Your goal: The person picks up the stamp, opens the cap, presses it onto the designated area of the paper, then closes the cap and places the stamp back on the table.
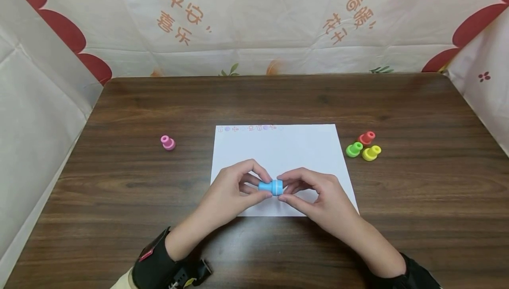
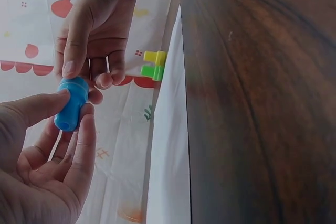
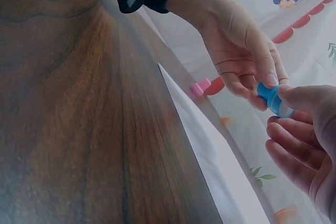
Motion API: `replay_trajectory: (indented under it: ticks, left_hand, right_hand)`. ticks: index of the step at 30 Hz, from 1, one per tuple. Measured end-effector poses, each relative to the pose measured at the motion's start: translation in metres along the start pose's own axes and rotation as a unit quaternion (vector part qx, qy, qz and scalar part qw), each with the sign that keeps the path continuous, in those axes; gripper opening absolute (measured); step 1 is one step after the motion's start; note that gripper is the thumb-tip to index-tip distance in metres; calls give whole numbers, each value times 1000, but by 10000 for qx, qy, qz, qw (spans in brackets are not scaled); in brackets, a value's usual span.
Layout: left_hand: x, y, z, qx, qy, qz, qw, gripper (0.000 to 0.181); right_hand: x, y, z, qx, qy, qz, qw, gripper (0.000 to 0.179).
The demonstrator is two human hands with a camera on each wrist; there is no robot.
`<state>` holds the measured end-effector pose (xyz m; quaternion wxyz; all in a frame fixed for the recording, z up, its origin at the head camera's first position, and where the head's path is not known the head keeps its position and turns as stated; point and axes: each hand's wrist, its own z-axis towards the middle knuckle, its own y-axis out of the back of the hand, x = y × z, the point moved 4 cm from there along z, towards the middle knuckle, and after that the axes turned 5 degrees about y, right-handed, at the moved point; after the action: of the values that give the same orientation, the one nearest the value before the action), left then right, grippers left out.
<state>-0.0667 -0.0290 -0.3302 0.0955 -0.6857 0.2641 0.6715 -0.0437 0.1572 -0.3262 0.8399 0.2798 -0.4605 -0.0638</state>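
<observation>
A small blue stamp (image 1: 271, 187) lies sideways between my two hands, above the lower part of a white sheet of paper (image 1: 274, 152). My left hand (image 1: 232, 189) pinches its narrow handle end between thumb and fingers. At the wider end, past a pale ring, the right hand (image 1: 326, 196) pinches with thumb and index finger. The left wrist view shows the handle end of the blue stamp (image 2: 71, 104) facing the camera. From the right wrist, the wide end of the stamp (image 3: 276, 100) looks whitish at its face.
Red (image 1: 366, 138), green (image 1: 354, 149) and yellow (image 1: 371, 153) stamps stand together right of the paper. A pink stamp (image 1: 168, 142) stands to the left. Small printed marks (image 1: 246, 128) run along the paper's far edge. The brown wooden table (image 1: 119, 183) meets a patterned white cloth (image 1: 254, 24).
</observation>
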Motion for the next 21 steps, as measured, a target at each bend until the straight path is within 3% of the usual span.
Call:
replay_trajectory:
  ticks: [16,21]
  left_hand:
    - [-5,-2,-4,-117,-168,437,9988,17]
    - [-6,-1,-4,-170,-93,681,9975,16]
  right_hand:
    - [5,-2,-2,4,324,-349,9989,35]
    - [7,-4,-3,47,428,-366,9984,34]
